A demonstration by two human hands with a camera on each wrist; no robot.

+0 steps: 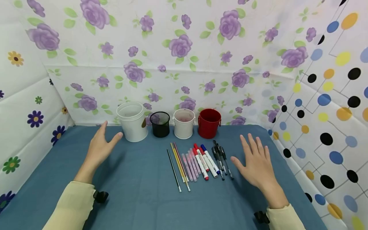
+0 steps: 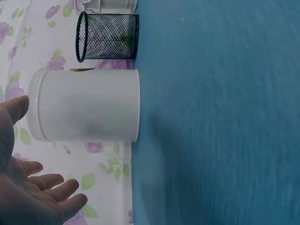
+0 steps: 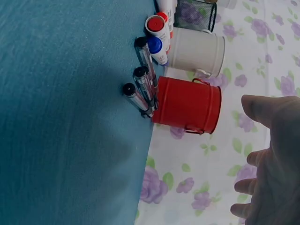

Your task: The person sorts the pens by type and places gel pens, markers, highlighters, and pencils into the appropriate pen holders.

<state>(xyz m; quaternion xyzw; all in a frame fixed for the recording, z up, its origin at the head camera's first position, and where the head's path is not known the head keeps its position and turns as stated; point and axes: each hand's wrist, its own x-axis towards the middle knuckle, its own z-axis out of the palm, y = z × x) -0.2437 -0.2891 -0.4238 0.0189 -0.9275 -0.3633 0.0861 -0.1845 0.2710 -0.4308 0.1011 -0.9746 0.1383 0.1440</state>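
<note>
My left hand [image 1: 100,150] hovers with spread fingers over the left of the table, nearest to the large white bucket [image 1: 133,126]. On the right, my right hand [image 1: 256,163] is held out, fingers straight, beside the black pens [image 1: 221,158]. Neither hand holds anything. From left to right between them lie thin paintbrushes [image 1: 173,171], pink-purple pens [image 1: 189,164], and red and blue capped markers [image 1: 211,163]. Behind these stand a black mesh cup [image 1: 160,127], a small white pail [image 1: 184,126] and a red pail [image 1: 209,126] with side handles [image 3: 194,131].
A blue cloth [image 1: 138,204] covers the table. A floral curtain [image 1: 161,38] hangs right behind the containers. Patterned sheets close off the left side [image 1: 26,95] and the right side [image 1: 339,121].
</note>
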